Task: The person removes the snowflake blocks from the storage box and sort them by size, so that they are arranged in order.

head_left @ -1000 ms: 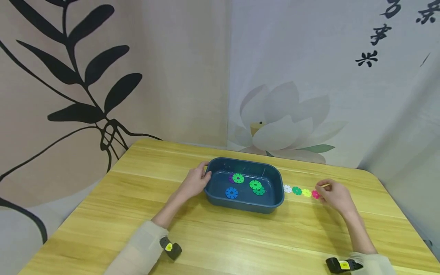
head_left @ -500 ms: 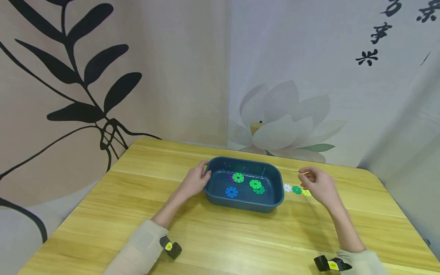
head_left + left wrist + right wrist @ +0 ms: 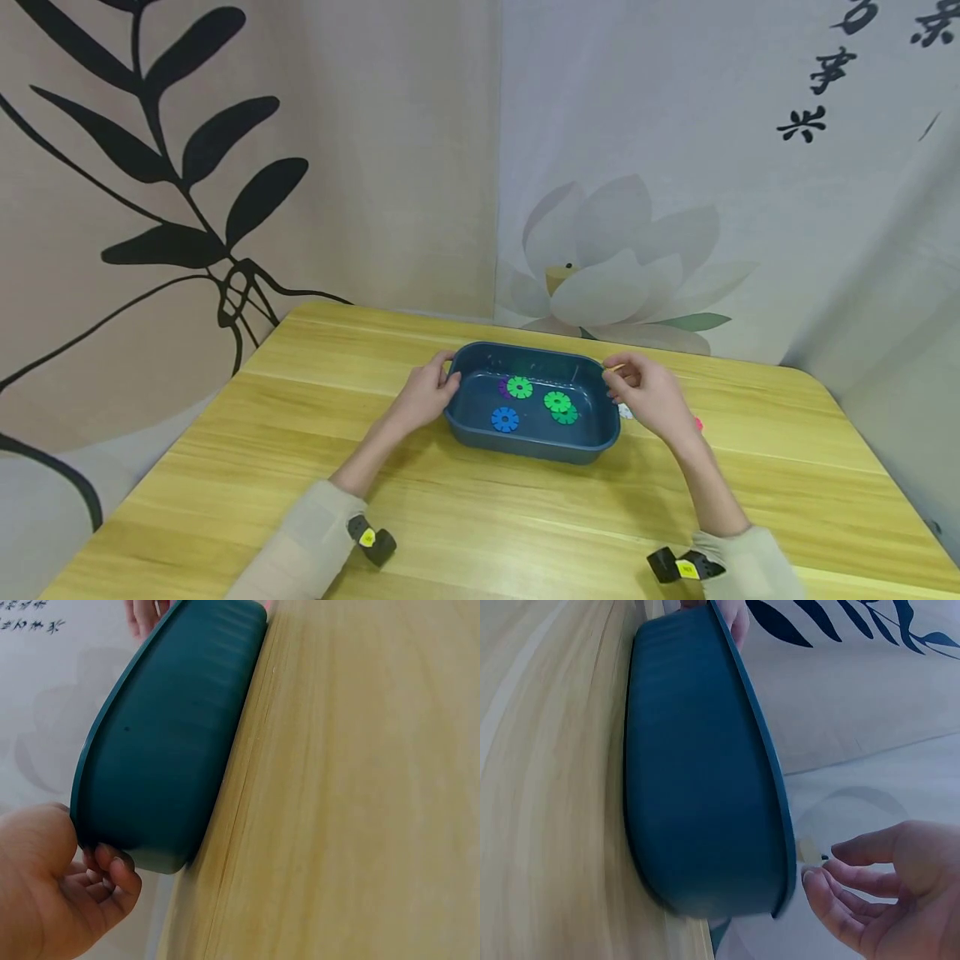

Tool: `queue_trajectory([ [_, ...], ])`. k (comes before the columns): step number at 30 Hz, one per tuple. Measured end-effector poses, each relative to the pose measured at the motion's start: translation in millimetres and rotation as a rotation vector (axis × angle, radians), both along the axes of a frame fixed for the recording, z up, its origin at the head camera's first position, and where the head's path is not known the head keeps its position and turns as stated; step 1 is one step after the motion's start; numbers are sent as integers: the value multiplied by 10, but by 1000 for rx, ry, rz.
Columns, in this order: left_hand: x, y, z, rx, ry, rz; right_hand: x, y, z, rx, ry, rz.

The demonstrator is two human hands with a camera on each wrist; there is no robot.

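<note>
A dark blue plastic basin [image 3: 525,447] stands on the table, and my left hand [image 3: 423,393] grips its left rim, thumb on the upper edge and fingers below it. Inside lie several flower-shaped plastic discs: a blue disc [image 3: 505,419], a light green disc [image 3: 520,387] partly over a purple disc [image 3: 504,388], and two overlapping green discs [image 3: 557,402]. My right hand [image 3: 647,396] is at the basin's right rim, fingers loosely bent. The right wrist view shows a gap between its thumb and fingers, with nothing held.
On the wooden table [image 3: 480,525], right of the basin, a white disc [image 3: 626,412] and a pink disc [image 3: 699,424] peek out around my right hand, which hides the row between them. A printed curtain [image 3: 405,167] hangs behind the table.
My right hand has left the pink disc at the row's right end and moved left, above the row, to the basin's right rim. My left hand and the basin stay put.
</note>
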State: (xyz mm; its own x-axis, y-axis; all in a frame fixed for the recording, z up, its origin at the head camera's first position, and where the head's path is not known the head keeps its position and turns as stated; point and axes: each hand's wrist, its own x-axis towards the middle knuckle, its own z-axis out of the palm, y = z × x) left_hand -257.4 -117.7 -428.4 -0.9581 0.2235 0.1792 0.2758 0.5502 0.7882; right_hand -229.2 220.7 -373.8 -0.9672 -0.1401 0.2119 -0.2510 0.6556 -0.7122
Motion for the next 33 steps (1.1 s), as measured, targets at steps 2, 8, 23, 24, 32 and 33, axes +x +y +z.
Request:
queue_trajectory([
  [2, -2, 3, -1, 1, 7, 2, -23, -65, -9, -25, -16, 16],
  [8, -5, 2, -16, 28, 19, 3, -120, -237, -84, -34, -85, 43],
  [23, 1, -4, -18, 40, 10, 7, -287, -571, -331, 109, -133, 68],
  [24, 1, -4, -18, 41, 10, 6, -294, -583, -343, 114, -140, 60],
  [32, -9, -8, -40, 57, 4, -1, -356, -651, -442, 197, -210, -32],
  [33, -10, -8, -39, 57, 4, 0, -359, -660, -449, 200, -217, -42],
])
